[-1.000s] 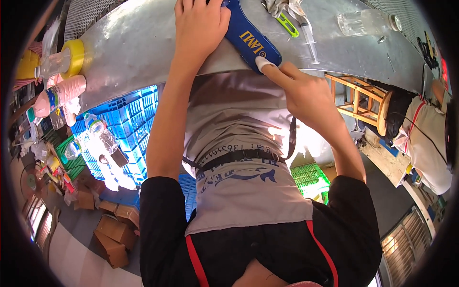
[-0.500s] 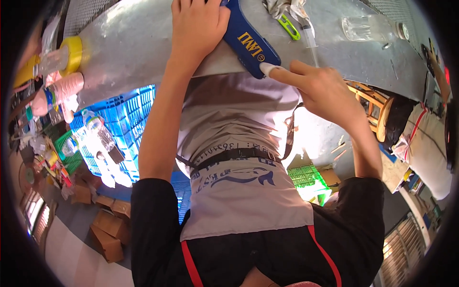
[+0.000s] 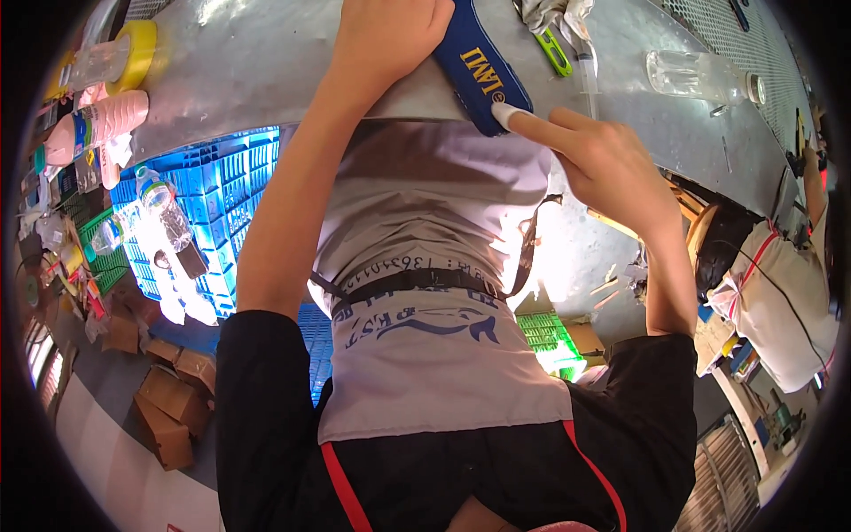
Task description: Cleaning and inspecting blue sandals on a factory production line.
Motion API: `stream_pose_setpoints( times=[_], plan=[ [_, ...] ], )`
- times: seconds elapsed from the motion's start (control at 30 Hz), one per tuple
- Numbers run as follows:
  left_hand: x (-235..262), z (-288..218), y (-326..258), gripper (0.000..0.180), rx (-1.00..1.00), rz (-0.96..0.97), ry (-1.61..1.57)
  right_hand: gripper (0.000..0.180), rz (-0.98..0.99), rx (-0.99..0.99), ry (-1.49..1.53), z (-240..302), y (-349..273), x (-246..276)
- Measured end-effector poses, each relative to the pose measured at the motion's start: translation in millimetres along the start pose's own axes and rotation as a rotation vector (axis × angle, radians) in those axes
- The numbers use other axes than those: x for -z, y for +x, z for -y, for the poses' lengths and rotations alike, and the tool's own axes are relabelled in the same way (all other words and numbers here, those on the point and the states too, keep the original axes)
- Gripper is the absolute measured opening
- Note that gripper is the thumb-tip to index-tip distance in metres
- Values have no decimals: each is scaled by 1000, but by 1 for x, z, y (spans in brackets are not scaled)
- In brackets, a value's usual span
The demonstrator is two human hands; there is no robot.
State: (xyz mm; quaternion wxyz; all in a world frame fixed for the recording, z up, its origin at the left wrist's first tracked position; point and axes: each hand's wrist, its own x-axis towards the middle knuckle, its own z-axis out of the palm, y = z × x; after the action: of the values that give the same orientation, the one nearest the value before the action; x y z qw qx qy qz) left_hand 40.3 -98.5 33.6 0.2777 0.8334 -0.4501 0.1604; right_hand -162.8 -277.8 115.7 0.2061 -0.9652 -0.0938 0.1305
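A navy-blue curved band with gold lettering lies on the metal table, its kind unclear. My left hand grips its upper part, the thumb lying along its edge; the other fingertips are cut off by the top of the view. The index finger of my right hand presses on the band's near end, with a white cloth over its tip. The other right fingers are curled. Just beyond lie a bright green cutter, a clear syringe and a crumpled whitish rag.
A clear bottle lies on the table to the right. At the left edge are a yellow tape roll and a pink bottle. Below stand a blue crate with plastic bottles, a green crate and cardboard boxes.
The view has shifted slightly, so the band and both hands sit a little higher and farther right. My right fingertip stays at the band's near end.
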Motion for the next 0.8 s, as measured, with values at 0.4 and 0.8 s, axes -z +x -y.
stream_pose_setpoints(
  times=[0.4,0.8],
  plan=[
    [2,1,-3,61,11,-15,-3,69,-18,36,-104,12,-1,-12],
    [3,3,-4,58,7,-75,-41,74,-125,-37,-206,30,-4,-21]
  ],
)
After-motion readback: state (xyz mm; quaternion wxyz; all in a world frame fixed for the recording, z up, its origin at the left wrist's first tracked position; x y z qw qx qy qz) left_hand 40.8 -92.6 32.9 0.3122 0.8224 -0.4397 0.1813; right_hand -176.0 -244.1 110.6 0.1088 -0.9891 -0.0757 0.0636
